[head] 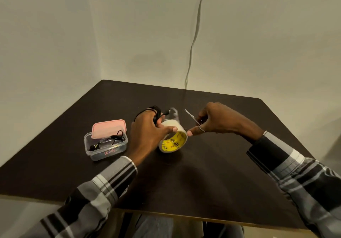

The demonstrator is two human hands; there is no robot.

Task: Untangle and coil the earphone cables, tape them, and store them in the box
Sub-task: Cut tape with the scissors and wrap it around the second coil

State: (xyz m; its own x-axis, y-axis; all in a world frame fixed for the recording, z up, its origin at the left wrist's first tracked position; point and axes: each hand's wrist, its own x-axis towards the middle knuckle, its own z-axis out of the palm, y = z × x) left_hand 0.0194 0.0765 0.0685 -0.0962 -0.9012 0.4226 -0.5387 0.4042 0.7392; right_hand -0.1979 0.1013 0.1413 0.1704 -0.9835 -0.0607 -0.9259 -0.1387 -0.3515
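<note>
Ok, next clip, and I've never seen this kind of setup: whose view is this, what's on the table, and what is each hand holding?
There is no machine here: a camera worn on a person's head looks forward and down at their own two bare hands over a dark table. The left hand holds a roll of clear tape with a yellow core, plus a coiled black earphone cable. A strip of tape stands up from the roll. The right hand grips small scissors, blades pointing at that strip. To the left sits a clear plastic box with a pink lid lying loosely over it and black earphones inside.
</note>
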